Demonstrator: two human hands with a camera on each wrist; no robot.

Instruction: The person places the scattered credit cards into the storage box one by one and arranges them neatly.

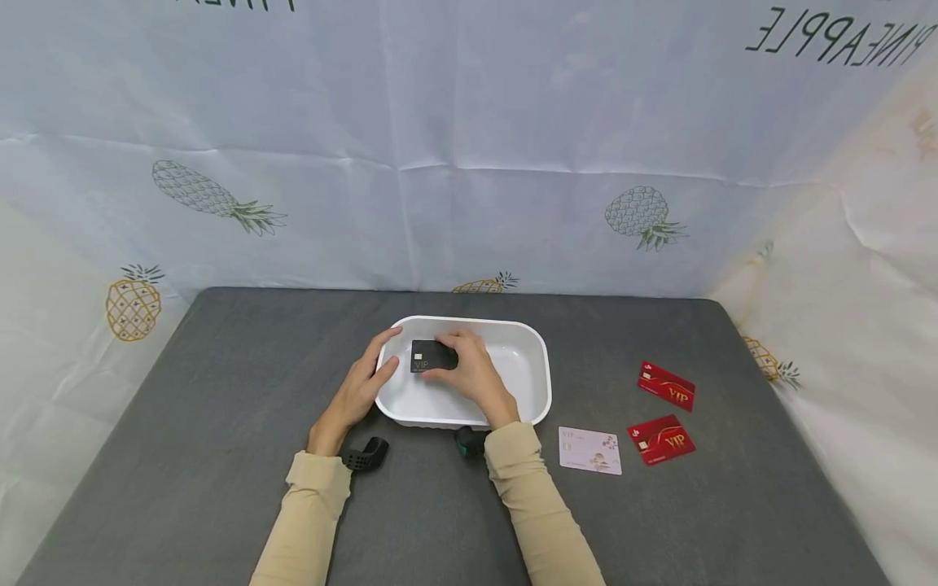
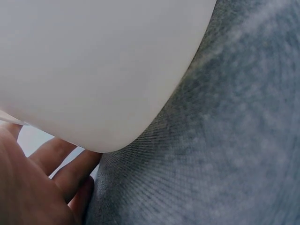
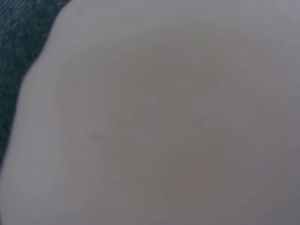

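Note:
A white plastic tray (image 1: 531,358) sits mid-table on the grey cloth. My right hand (image 1: 469,370) reaches over it and pinches a black VIP card (image 1: 431,356) between thumb and fingers, above the tray's left half. My left hand (image 1: 362,382) rests against the tray's left rim with its fingers laid along the wall. In the left wrist view the tray's outer wall (image 2: 93,70) fills the frame with my fingers (image 2: 61,168) below it. The right wrist view shows only the tray's white inside (image 3: 164,122), blurred.
Two red VIP cards (image 1: 665,385) (image 1: 661,439) and a pale card (image 1: 589,450) lie on the table right of the tray. A pineapple-print sheet (image 1: 469,163) hangs behind and at both sides. Black wrist camera mounts (image 1: 365,454) sit near the sleeves.

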